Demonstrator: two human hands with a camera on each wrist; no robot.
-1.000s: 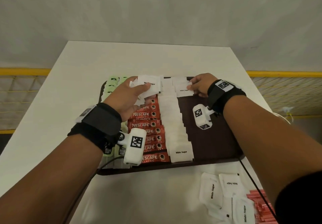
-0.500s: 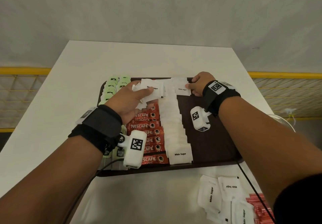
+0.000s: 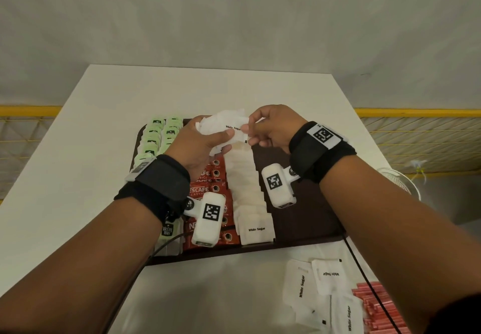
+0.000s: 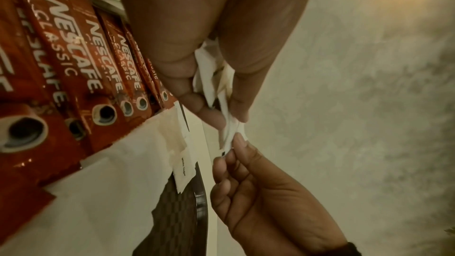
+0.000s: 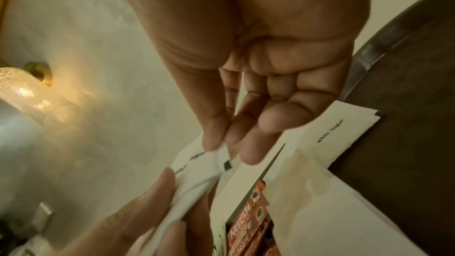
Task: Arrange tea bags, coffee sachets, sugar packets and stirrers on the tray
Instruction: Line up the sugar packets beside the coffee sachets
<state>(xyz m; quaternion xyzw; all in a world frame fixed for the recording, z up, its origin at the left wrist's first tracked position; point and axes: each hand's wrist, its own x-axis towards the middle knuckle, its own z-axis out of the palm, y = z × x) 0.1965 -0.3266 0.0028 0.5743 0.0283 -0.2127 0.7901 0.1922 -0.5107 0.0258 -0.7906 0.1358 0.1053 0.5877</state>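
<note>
The left hand (image 3: 200, 149) holds a bunch of sugar packets (image 3: 223, 128) above the far end of the tray (image 3: 307, 219), and the right hand (image 3: 270, 128) fingers pinch one, probably to lay on the sugar row (image 3: 247, 188) next.

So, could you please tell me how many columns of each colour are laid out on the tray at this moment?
Green tea bags: 2 columns
Red coffee sachets: 1 column
White sugar packets: 1 column
Total: 4 columns
</note>
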